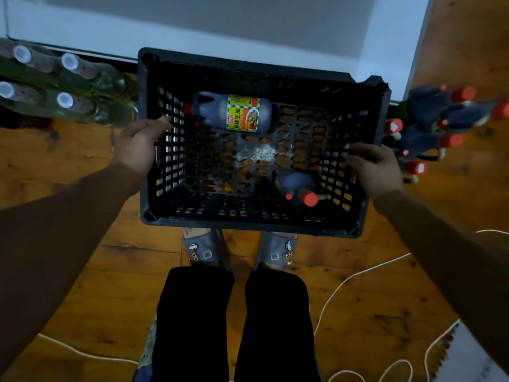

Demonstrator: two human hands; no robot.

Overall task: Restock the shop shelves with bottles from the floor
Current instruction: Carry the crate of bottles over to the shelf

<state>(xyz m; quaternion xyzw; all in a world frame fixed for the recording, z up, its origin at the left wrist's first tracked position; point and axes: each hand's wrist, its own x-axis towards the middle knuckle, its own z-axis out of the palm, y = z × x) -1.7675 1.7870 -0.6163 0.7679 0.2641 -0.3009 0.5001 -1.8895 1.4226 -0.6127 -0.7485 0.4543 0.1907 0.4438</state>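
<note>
Your left hand and right hand curled over opposite walls of the black crate, gripping it. Between them sat a labelled bottle and a red-capped bottle.

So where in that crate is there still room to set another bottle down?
The crate floor is bare across its middle and near-left corner, between the labelled bottle lying along the far wall and the red-capped bottle in the near-right corner. Outside is crowded: green glass bottles to the left, dark bottles to the right.

Matt black plastic crate; glossy wooden floor; shiny dark labelled bottle.
</note>
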